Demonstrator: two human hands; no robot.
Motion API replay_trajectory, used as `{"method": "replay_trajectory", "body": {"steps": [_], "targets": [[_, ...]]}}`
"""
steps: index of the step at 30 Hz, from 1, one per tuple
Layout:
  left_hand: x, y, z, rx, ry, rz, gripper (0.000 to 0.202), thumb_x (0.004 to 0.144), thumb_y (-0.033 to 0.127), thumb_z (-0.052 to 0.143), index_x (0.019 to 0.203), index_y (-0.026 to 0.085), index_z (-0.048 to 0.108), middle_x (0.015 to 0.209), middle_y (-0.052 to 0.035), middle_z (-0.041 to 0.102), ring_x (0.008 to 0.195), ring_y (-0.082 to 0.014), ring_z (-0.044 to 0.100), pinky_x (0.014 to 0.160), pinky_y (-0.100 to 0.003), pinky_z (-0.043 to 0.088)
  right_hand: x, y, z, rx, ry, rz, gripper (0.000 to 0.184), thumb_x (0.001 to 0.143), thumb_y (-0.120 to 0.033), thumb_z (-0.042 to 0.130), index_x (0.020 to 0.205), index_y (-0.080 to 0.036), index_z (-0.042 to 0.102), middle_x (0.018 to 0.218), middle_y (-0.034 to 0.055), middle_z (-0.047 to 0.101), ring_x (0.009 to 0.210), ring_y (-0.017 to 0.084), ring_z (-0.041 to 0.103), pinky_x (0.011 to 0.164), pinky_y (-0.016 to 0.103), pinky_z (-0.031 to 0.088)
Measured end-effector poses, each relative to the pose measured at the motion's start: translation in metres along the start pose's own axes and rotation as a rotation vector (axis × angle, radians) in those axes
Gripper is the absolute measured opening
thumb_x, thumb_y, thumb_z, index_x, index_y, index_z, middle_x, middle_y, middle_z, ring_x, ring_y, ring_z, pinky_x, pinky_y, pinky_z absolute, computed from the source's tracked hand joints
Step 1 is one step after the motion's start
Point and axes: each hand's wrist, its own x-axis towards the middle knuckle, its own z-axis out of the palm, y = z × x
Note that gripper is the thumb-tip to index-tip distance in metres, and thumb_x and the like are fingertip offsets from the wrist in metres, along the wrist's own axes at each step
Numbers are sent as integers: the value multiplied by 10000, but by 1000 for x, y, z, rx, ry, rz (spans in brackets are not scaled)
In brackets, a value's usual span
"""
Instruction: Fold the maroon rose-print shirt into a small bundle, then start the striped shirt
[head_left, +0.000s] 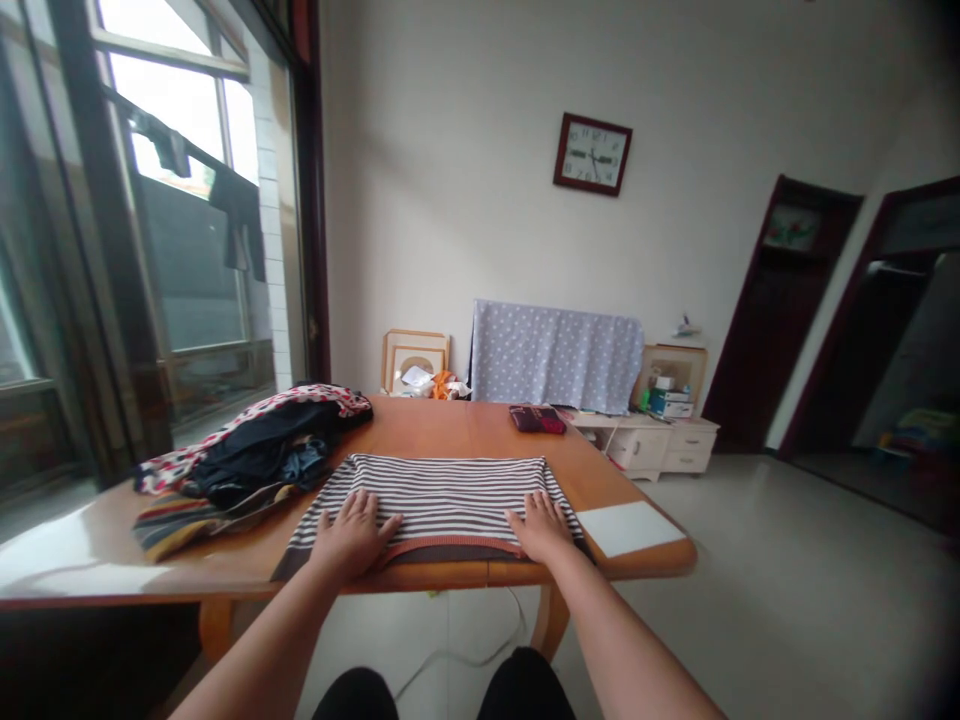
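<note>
A striped sweater (450, 490), dark and white with a rust-coloured neckline, lies spread flat on the wooden table (427, 425). Its neckline faces me at the table's near edge, and its sleeves slant out to both sides. My left hand (352, 530) rests palm down on the left part of the sweater, fingers spread. On the right part, my right hand (541, 522) lies flat in the same way, its thumb pointing inward. Neither hand grips the cloth.
A heap of clothes (262, 450) covers the table's left side. Dark red folded cloth (537, 419) lies at the far edge, and a white sheet (630, 528) at the right corner. Beyond stand a white cabinet (652, 448) and something draped in dotted cloth (555, 355).
</note>
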Motion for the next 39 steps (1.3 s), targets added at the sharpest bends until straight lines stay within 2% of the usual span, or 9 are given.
{"method": "replay_trajectory", "body": {"steps": [4,9,16,21,28,32,35,39], "targets": [[0,-3,6,-25,10,-31,852,925,724,238,1545,161,396,1666,-205,223,1553,-380,127,1164,-666,160,5,2,8,-25,11,1,833,975,-631,279,1607,-91,230,1673,159,184,1564,266,59,1246,469,44],[-3,-4,6,-48,19,-32,913,911,763,207,1556,139,379,1667,-207,212,1554,-381,118,1175,-660,150,11,4,17,-48,25,19,831,973,-626,267,1606,-88,234,1668,153,207,1563,270,75,1246,478,56],[-7,-3,0,-56,13,-54,910,921,753,200,1561,128,369,1666,-210,206,1553,-393,109,1167,-690,121,14,5,21,-66,46,13,824,970,-622,277,1602,-95,253,1663,149,228,1562,272,88,1242,492,74],[-18,-13,6,-32,16,-52,935,911,767,201,1579,125,329,1672,-204,178,1560,-378,90,1176,-684,72,14,8,24,-66,60,5,816,970,-616,295,1594,-89,279,1657,162,238,1556,284,122,1239,496,90],[-22,-18,10,-60,23,-59,917,902,776,212,1579,169,328,1677,-178,191,1556,-375,117,1180,-676,73,11,9,15,-74,33,-17,827,976,-618,306,1591,-67,269,1651,174,251,1556,286,113,1243,480,80],[-20,-18,11,-64,28,-56,918,898,783,217,1576,174,334,1676,-175,202,1556,-378,112,1178,-678,71,6,8,6,-73,29,-26,791,981,-601,311,1576,-79,316,1647,177,263,1549,295,145,1238,503,77],[-19,-17,11,-61,29,-56,898,905,766,233,1574,175,332,1676,-178,207,1554,-378,123,1174,-681,81,-3,11,7,-85,60,-29,768,992,-589,291,1575,-91,324,1656,160,245,1550,297,135,1237,522,36],[-19,-16,8,-46,4,-52,852,915,736,257,1560,189,353,1681,-177,190,1553,-373,131,1163,-686,107,-15,16,13,-66,36,-75,765,1001,-592,258,1595,-110,284,1671,120,216,1559,266,93,1245,472,29]]}}
